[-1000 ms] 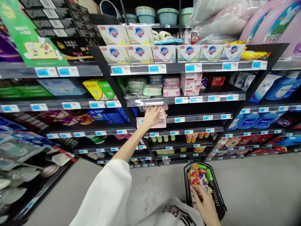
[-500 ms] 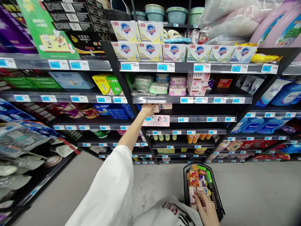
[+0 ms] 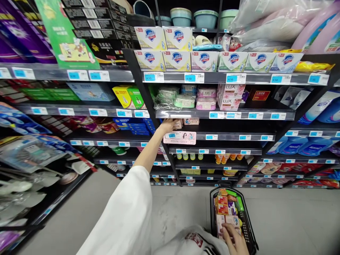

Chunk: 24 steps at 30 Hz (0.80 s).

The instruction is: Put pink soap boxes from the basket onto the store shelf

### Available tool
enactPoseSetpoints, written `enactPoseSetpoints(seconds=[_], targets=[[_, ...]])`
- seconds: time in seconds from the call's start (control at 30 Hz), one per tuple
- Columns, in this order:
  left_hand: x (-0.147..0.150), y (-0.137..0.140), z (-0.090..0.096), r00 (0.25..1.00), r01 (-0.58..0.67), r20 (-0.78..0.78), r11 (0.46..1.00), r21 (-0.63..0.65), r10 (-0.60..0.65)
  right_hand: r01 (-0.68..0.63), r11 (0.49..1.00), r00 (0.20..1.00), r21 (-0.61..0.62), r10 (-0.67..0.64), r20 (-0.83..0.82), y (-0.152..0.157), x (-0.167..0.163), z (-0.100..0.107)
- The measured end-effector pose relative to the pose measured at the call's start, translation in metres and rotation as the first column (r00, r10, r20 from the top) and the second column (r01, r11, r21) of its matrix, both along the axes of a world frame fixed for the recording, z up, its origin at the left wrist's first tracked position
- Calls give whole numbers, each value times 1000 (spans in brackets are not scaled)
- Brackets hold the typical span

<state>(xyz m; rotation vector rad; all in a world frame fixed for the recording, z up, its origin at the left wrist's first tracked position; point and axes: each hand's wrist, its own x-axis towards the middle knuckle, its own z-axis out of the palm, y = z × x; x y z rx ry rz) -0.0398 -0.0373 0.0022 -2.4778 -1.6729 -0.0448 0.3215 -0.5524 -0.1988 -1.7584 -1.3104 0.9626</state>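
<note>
My left hand (image 3: 168, 125) reaches into the shelf below the LUX soap, its fingers bent around the end of a small pale pink box (image 3: 178, 124). The fingertips are partly hidden. A similar pink box (image 3: 191, 121) lies just to the right of it. Low in the view, my right hand (image 3: 235, 240) hovers over the black basket (image 3: 249, 230) with its fingers loosely apart. Beneath them are pale pink boxes (image 3: 220, 222); whether the fingers touch these is unclear. Red-and-yellow boxes (image 3: 222, 205) and green packs (image 3: 239, 203) lie farther up in the basket.
Safeguard soap boxes (image 3: 204, 61) line the shelf above, over the LUX boxes (image 3: 230, 97). A pink sign (image 3: 183, 138) hangs on the shelf edge below my left hand. Blue bottles (image 3: 305, 145) stand at right, utensils (image 3: 23, 187) at left. Grey floor (image 3: 170, 212) lies below.
The view has shifted slightly, so the shelves appear farther right and lower. My left hand stays at the pink box; my right hand remains over the basket.
</note>
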Motion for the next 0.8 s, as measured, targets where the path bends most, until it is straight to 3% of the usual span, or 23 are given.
enactPoseSetpoints(seconds=[0.3, 0.57, 0.8], targets=[[9, 4, -7, 997, -7, 79, 999, 38, 4, -80, 997, 997, -8, 79, -17, -1, 6, -11], [15, 21, -6, 996, -47, 74, 998, -29, 49, 35, 999, 997, 28, -37, 68, -5, -12, -9], [15, 24, -6, 997, -36, 68, 999, -30, 38, 47, 999, 996, 22, -49, 78, -4, -13, -9]])
